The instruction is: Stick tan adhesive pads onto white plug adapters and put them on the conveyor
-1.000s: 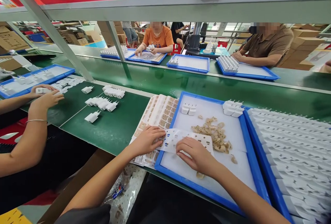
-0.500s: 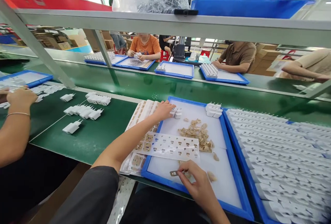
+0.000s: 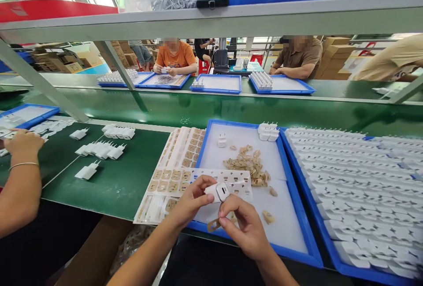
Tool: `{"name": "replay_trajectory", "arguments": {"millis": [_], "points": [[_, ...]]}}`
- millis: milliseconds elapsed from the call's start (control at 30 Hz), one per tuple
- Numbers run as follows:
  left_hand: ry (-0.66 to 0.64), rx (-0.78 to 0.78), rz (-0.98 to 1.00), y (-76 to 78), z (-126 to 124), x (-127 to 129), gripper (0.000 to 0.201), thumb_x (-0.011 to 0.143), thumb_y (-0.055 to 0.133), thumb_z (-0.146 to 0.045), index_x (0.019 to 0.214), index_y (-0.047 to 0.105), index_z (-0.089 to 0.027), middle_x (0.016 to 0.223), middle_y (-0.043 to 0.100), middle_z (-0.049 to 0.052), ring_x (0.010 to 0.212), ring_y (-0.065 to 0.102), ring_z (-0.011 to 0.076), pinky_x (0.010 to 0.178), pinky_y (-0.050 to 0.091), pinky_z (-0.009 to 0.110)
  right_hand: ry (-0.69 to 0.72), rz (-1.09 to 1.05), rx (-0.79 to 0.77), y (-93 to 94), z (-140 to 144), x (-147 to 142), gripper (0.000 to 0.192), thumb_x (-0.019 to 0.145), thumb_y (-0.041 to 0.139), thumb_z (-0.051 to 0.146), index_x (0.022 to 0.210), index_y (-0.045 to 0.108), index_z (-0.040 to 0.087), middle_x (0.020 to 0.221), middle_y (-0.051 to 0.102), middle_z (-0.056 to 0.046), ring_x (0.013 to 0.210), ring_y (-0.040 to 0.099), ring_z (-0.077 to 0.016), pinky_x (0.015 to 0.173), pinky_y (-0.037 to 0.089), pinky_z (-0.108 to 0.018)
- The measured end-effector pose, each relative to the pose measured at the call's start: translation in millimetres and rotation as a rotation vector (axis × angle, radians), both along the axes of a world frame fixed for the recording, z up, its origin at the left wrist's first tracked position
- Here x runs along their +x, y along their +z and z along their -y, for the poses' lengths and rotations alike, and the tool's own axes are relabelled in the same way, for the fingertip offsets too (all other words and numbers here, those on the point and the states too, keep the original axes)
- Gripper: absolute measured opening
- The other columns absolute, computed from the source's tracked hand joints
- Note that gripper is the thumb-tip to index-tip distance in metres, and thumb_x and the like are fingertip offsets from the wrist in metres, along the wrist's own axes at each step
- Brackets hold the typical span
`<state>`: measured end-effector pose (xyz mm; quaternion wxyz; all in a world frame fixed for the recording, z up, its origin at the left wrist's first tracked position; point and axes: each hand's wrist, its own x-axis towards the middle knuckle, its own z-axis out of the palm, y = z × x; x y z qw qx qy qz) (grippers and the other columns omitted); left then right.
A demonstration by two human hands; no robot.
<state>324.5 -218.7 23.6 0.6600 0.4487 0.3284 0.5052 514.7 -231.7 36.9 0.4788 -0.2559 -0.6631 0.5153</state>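
Note:
My left hand (image 3: 190,202) grips a white USB charger (image 3: 218,192) over the near half of the tray, its port side facing up and its plug pins pointing right. Just below it, my right hand (image 3: 246,228) pinches a small tan sticker (image 3: 213,224) with cut-outs, close to the charger but apart from it. Behind my hands, a pile of loose tan pieces (image 3: 247,167) lies in the blue-rimmed tray (image 3: 302,217). A sheet of tan stickers (image 3: 168,180), partly peeled, reaches over the tray's left rim. One white charger (image 3: 222,140) stands at the tray's back left.
Another blue-framed tray (image 3: 317,206) at right is filled with rows of white chargers. A few chargers (image 3: 268,131) stand at my tray's back right corner. More chargers (image 3: 101,149) lie on the green table at left, near a co-worker's hand (image 3: 24,143). A shelf (image 3: 165,24) crosses overhead.
My left hand has come back from the tray's rear left with a charger. The right hand still pinches the tan sticker, now near the charger. The camera view has shifted slightly.

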Motion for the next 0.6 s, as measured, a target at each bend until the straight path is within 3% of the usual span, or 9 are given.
{"name": "replay_trajectory", "arguments": {"millis": [67,133,300,467,600], "points": [[-0.018,0.02,0.005,-10.3,5,6,0.044,0.075,0.081,-0.04,0.109,0.06,-0.021,0.101,0.067,0.004,0.095,0.063,0.0177,0.084,0.047,0.028,0.001,-0.051,-0.025,-0.6,2,2,0.005,0.091,0.062,0.021,0.087,0.063,0.024,0.082,0.061,-0.001,0.075,0.057,-0.0179,0.07,0.045,-0.029],[-0.022,0.054,-0.113,-15.5,7,9,0.047,0.075,0.082,-0.035,0.114,0.06,-0.022,0.106,0.067,0.005,0.101,0.063,0.0206,0.086,0.048,0.031,0.002,-0.072,-0.054,-2.9,4,6,0.005,0.091,0.063,0.021,0.087,0.063,0.024,0.081,0.06,-0.001,0.075,0.056,-0.0178,0.069,0.045,-0.028],[0.176,0.187,-0.49,-11.7,14,19,0.039,0.078,0.077,-0.024,0.112,0.058,-0.023,0.118,0.064,0.007,0.111,0.061,0.0238,0.085,0.053,0.034,-0.023,-0.065,-0.137,-7.4,8,12,0.006,0.093,0.063,0.023,0.087,0.063,0.024,0.081,0.059,-0.001,0.076,0.055,-0.0175,0.07,0.045,-0.028],[0.091,0.312,-0.464,-11.0,19,23,0.042,0.087,0.069,-0.024,0.124,0.05,-0.026,0.132,0.059,0.01,0.122,0.058,0.0253,0.091,0.056,0.037,-0.087,-0.088,-0.18,-9.0,8,15,0.006,0.093,0.064,0.025,0.087,0.064,0.024,0.081,0.059,-0.001,0.074,0.055,-0.0167,0.067,0.045,-0.026],[0.1,0.326,-0.517,-16.6,17,20,0.045,0.088,0.07,-0.026,0.13,0.055,-0.028,0.127,0.061,0.009,0.115,0.061,0.0236,0.089,0.058,0.035,-0.115,-0.064,-0.196,-7.5,9,20,0.006,0.093,0.064,0.024,0.087,0.065,0.024,0.081,0.06,-0.001,0.074,0.056,-0.0165,0.067,0.046,-0.026]]}}
